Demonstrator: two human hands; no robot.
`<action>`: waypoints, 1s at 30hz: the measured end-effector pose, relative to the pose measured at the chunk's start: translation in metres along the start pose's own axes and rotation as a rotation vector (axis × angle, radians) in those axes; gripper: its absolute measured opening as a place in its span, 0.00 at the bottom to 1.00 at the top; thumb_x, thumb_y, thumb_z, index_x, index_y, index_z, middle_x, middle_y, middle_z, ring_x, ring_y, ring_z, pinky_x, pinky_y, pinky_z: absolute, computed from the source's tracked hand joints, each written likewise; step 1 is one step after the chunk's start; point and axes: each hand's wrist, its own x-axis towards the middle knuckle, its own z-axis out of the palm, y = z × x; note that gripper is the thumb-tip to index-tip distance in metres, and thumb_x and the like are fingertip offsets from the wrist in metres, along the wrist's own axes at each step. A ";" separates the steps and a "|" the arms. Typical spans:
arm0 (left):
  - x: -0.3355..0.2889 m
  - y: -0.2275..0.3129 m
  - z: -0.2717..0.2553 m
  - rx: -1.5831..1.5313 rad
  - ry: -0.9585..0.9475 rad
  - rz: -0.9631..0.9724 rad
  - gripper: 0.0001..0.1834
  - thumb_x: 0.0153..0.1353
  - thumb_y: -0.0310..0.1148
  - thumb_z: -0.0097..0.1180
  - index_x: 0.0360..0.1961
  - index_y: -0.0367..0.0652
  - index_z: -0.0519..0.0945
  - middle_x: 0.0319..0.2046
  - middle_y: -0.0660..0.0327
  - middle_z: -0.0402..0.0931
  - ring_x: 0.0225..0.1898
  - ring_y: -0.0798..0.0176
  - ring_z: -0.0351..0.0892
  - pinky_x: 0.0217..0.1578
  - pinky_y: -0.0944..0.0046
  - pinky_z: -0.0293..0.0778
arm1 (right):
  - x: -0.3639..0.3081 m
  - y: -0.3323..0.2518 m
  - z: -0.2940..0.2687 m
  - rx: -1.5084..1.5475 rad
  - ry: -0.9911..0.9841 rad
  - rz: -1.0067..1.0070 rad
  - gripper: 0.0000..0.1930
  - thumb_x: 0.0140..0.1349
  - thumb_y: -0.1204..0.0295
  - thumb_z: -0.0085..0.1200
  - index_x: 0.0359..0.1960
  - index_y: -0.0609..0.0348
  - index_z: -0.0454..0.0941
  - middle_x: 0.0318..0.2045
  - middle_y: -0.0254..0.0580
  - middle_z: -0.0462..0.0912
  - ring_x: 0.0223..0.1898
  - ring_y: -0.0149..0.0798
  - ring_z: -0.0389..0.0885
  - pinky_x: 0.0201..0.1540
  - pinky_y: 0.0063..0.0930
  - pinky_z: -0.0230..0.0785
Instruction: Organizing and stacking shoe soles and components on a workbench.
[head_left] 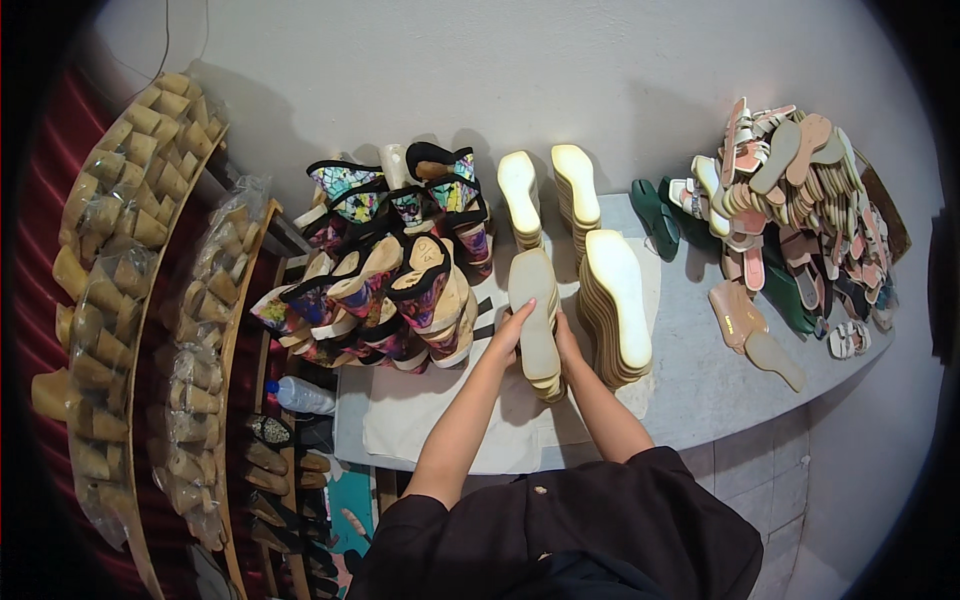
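Note:
Between my two hands stands a stack of shoe soles (533, 300), its top one greyish and square-toed. My left hand (513, 332) grips the stack's left side, thumb on the upper edge. On the opposite side my right hand (566, 340) presses against it, its fingers mostly hidden. A taller stack of pale soles (615, 300) rises just right of my right hand. Behind are two more stacks, a left one (518, 195) and a right one (575, 185). White sheeting (420, 420) lies under the stacks.
Colourful patterned wedge shoes (385, 285) crowd the table's left. At the right are a heap of sandals and soles (790, 190), green shoes (655, 220) and loose soles (738, 315). Shelves of bagged shoe lasts (120, 290) stand far left, near a plastic bottle (305, 396).

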 end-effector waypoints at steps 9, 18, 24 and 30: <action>0.009 -0.010 0.004 -0.027 0.028 0.005 0.48 0.50 0.55 0.57 0.61 0.34 0.49 0.56 0.48 0.60 0.57 0.53 0.62 0.53 0.57 0.63 | -0.102 -0.011 -0.008 -0.183 0.022 0.110 0.42 0.58 0.35 0.24 0.64 0.56 0.52 0.66 0.45 0.47 0.68 0.43 0.39 0.64 0.52 0.26; -0.061 -0.027 0.017 -0.054 0.041 0.330 0.43 0.60 0.46 0.48 0.65 0.35 0.40 0.66 0.51 0.40 0.67 0.58 0.38 0.64 0.63 0.35 | -0.183 -0.009 -0.080 -0.571 -0.282 0.102 0.39 0.60 0.42 0.38 0.62 0.61 0.56 0.61 0.49 0.60 0.62 0.41 0.59 0.63 0.40 0.45; -0.124 0.007 0.059 0.407 0.067 0.863 0.43 0.56 0.35 0.47 0.66 0.38 0.36 0.67 0.52 0.32 0.68 0.54 0.28 0.63 0.51 0.27 | -0.232 -0.045 -0.119 -0.555 -0.469 0.074 0.24 0.65 0.59 0.43 0.56 0.64 0.66 0.51 0.47 0.73 0.52 0.36 0.71 0.57 0.26 0.59; -0.155 0.002 0.137 0.375 0.017 1.247 0.44 0.49 0.35 0.48 0.64 0.32 0.40 0.65 0.45 0.37 0.67 0.46 0.35 0.63 0.47 0.31 | -0.274 -0.066 -0.189 -0.439 -0.182 -0.197 0.22 0.63 0.63 0.46 0.55 0.64 0.67 0.47 0.44 0.75 0.48 0.34 0.72 0.54 0.28 0.61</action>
